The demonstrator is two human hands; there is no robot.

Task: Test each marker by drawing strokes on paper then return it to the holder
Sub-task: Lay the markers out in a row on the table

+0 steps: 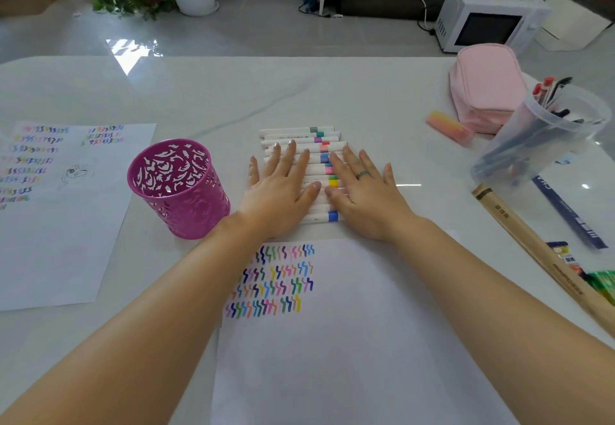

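Several white markers with coloured bands (299, 140) lie side by side in a row at the middle of the table. My left hand (281, 188) and my right hand (361, 191) rest flat on the row, fingers spread, gripping nothing. A magenta cut-out holder (181, 204) stands empty just left of my left hand. A white sheet of paper (349, 341) lies in front of the markers, with rows of coloured zigzag strokes (276, 281) at its upper left.
A second sheet with strokes (60, 224) lies at the far left. At the right are a pink pouch (486, 85), a pink-yellow eraser (449, 128), a clear tub of pens (539, 135), wooden sticks (532, 244) and a blue ruler (565, 211).
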